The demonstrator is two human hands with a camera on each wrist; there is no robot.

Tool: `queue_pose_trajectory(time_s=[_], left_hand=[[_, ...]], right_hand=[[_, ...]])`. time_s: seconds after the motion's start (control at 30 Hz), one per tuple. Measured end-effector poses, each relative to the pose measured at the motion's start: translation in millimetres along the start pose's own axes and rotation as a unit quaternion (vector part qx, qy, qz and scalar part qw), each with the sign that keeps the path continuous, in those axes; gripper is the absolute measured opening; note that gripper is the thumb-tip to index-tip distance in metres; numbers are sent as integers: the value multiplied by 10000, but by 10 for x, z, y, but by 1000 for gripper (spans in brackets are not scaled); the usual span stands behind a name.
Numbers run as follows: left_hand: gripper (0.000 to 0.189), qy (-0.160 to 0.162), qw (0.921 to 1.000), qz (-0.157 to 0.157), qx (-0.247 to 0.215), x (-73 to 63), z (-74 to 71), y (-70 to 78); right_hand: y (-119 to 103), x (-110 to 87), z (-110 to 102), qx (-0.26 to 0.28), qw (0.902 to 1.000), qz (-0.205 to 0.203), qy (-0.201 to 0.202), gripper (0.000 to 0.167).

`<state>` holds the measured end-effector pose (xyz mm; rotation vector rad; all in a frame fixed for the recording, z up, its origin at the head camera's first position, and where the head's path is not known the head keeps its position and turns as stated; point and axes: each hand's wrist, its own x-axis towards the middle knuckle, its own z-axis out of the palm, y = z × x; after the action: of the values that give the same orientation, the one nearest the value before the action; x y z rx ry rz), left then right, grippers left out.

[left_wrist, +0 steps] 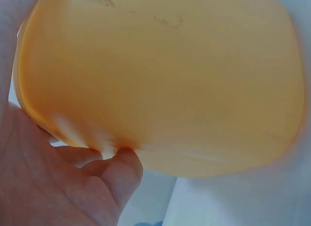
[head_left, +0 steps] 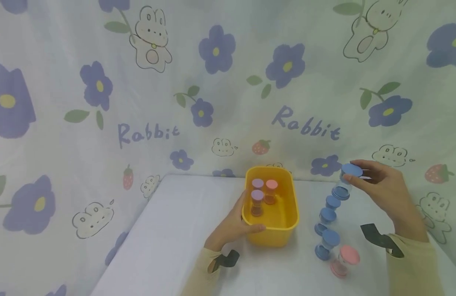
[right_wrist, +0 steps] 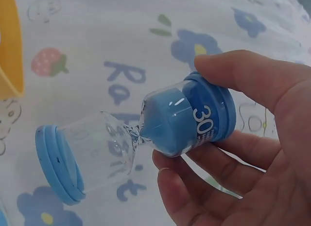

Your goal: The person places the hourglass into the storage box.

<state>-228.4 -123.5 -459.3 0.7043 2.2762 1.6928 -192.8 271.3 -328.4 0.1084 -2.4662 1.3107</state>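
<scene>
My right hand pinches a blue hourglass by its cap, marked 30, with thumb and fingers. Blue sand fills the bulb near the gripped cap, while the other bulb looks nearly bare. In the head view it is tilted, at the far end of a row of blue hourglasses. My left hand grips the near left side of a yellow plastic bin, thumb over the rim. Inside the bin, two purple hourglasses and a pink hourglass stand upright toward the left and back.
On the white table, right of the bin, several blue hourglasses stand in a line. A pink hourglass stands at the near end. Behind the table hangs a curtain printed with rabbits and flowers.
</scene>
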Motion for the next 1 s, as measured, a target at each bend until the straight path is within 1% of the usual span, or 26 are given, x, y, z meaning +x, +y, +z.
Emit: queue_pose_trajectory(time_s=[0.07, 0.13, 0.37, 0.5, 0.63, 0.77, 0.87, 1.0], left_hand=[[114, -9, 10000, 7, 2, 2, 5, -14], [115, -5, 10000, 7, 23, 3, 8, -22], [117, -7, 10000, -3, 75, 16, 1, -14], [116, -32, 10000, 20, 57, 22, -1, -19], [116, -12, 10000, 32, 48, 18, -4, -16], [119, 13, 9999, 4, 104, 19, -7, -6], [120, 37, 9999, -10, 148, 23, -9, -15], [117, 25, 9999, -17, 127, 27, -12, -37]], right_hand=[[-77, 32, 43, 116, 9999, -95, -51, 50], [-155, 68, 90, 88, 9999, -67, -111, 51], [-372, 220, 317, -233, 9991, 68, -343, 57], [-447, 309, 491, -266, 9986, -32, -455, 56], [-491, 391, 674, -208, 9977, -93, -643, 57], [-506, 457, 835, 6, 9960, -71, -890, 58], [-498, 507, 945, 136, 9943, -100, -1049, 57], [-472, 557, 1089, 161, 9929, -141, -1170, 56]])
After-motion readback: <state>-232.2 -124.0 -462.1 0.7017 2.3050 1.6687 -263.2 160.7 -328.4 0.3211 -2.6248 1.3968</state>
